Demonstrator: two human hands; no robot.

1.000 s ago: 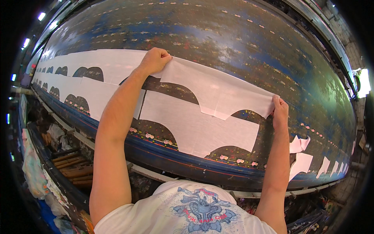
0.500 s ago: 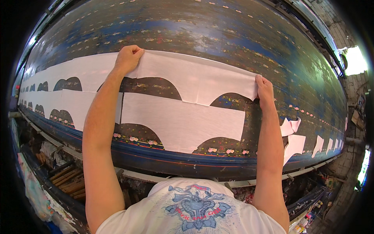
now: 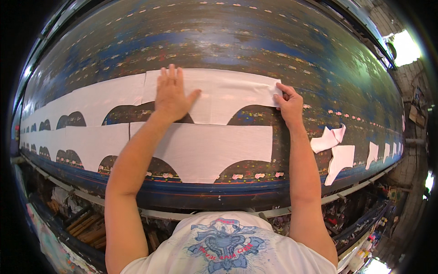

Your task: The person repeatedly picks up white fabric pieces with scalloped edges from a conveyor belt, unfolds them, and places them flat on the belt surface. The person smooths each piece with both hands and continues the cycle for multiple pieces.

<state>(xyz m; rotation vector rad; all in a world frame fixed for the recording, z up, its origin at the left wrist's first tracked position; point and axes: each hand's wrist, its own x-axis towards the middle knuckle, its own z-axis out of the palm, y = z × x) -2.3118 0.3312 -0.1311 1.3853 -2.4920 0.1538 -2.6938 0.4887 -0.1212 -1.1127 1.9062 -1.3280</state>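
Note:
A white cut fabric panel [image 3: 214, 93] with curved cut-outs along its near edge lies in the far row on a long dark table [image 3: 219, 50]. My left hand [image 3: 173, 96] rests flat on its left part, fingers spread. At its right end, my right hand [image 3: 289, 102] pinches the edge between thumb and fingers. Small creases run through the cloth near that hand. Just nearer to me lies a second white panel [image 3: 214, 146] of like shape, spread flat. My left forearm hides part of both rows.
More white panels [image 3: 100, 93] run in two rows toward the left. Right of my right forearm lie a crumpled white scrap [image 3: 326, 139] and several small white pieces [image 3: 342, 157]. A pale rail [image 3: 159, 214] follows the table's near edge, with clutter below it.
The far panel has come down onto the table. My left hand has let go of its edge and now presses flat on it. My right hand has shifted left, still pinching.

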